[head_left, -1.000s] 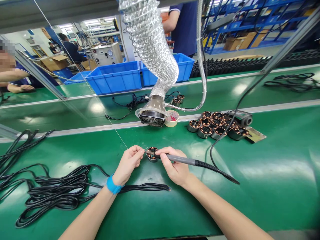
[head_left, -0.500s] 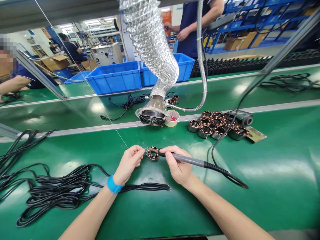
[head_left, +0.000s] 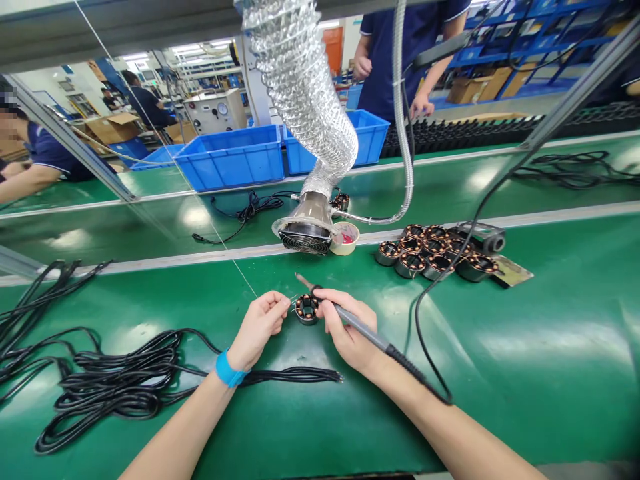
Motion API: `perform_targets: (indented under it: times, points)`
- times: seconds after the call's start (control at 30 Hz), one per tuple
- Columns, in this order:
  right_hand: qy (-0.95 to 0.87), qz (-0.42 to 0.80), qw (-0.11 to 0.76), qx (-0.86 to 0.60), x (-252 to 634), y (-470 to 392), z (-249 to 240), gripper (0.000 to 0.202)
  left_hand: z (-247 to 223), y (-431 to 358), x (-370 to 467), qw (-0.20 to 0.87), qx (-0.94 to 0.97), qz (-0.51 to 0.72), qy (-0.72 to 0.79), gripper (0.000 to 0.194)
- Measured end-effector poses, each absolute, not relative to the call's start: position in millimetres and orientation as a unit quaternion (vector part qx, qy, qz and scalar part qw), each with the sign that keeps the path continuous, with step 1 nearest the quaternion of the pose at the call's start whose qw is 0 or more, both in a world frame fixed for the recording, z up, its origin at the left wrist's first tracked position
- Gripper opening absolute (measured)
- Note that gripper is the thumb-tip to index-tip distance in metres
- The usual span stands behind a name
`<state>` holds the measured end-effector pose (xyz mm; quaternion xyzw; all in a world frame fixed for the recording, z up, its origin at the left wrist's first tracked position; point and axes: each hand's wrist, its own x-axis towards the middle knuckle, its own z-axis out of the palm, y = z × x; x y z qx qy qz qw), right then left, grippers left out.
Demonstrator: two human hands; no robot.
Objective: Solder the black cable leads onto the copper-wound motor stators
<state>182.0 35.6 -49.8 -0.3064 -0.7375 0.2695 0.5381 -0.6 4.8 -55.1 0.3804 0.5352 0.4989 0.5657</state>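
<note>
Green desk [head_left: 550, 333] surfaces fill the lower frame in a busy workshop, with blue bins [head_left: 230, 160] and a person in a dark shirt [head_left: 385, 60] across the top. Your left hand [head_left: 263, 323], below a blue wristband's [head_left: 230, 369] side of center, has thumb and forefinger pressed together on a thin wire [head_left: 245, 279], which slants down from the upper left. Your right hand [head_left: 350, 330], just right of center, is closed around a gray soldering iron [head_left: 359, 324]. Its tip points to the upper left, apart from the copper-wound ring [head_left: 307, 319]. That ring sits on the desk at the center of the frame, between your hands, with fine leads near your left fingertips; whether your right fingers touch it, you cannot tell. Black cables [head_left: 115, 373] lie coiled at the lower left, their cut ends reaching the lower center. More wound rings [head_left: 411, 263] cluster right of center. Above your hands, a silver duct [head_left: 300, 73] hangs down to a black fan [head_left: 306, 240], just beside a tape roll [head_left: 345, 248].
</note>
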Motion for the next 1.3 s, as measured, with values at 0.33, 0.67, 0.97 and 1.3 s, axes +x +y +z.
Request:
perform_targets:
  times: [0.33,0.67,0.97,1.3]
  points:
    - [-0.771,0.267,0.511,-0.272,163,45,-56,0.036,-53,7,4,0.544,0.378,0.508,0.551,0.028]
    - [-0.802,0.230,0.493,-0.249,147,55,-64,0.038,-58,14,2,0.478,0.445,0.503,0.566,0.027]
    - [-0.788,0.228,0.518,-0.242,146,50,-62,0.035,-55,9,-1,0.439,0.509,0.496,0.550,0.012]
    - [-0.783,0.218,0.529,-0.242,147,46,-57,0.030,-52,7,0,0.459,0.516,0.471,0.548,0.006]
